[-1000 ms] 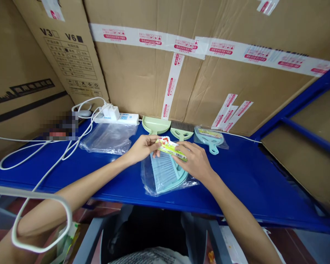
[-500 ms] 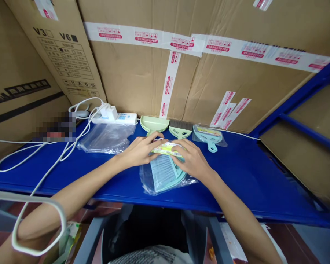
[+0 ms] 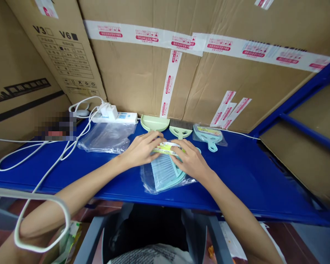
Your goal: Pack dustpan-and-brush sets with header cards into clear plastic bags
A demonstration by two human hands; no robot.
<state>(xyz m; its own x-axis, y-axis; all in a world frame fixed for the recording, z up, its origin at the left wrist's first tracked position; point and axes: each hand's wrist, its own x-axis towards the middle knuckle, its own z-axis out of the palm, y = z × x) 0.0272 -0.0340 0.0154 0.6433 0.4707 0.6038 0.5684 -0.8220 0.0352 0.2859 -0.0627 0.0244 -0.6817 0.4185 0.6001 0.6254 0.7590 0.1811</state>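
Note:
A light blue mini brush and dustpan set [image 3: 165,174] lies in a clear plastic bag [image 3: 150,183] on the blue shelf [image 3: 236,176]. A green and yellow printed label card [image 3: 166,148] sits at the bag's top end. My left hand [image 3: 141,148] presses on the card's left side. My right hand [image 3: 189,159] holds its right side, fingers curled over the bag's top. Both hands are flat and low on the shelf.
Behind stand a green dustpan [image 3: 154,123], a green brush [image 3: 180,129] and a bagged blue set [image 3: 209,135]. Empty clear bags [image 3: 106,137], a white power strip [image 3: 117,116] and white cables [image 3: 44,154] lie at left. Taped cardboard boxes [image 3: 209,66] wall the back.
The label card was tilted up above the bag; both hands have lowered it and now press it flat onto the bag's top end.

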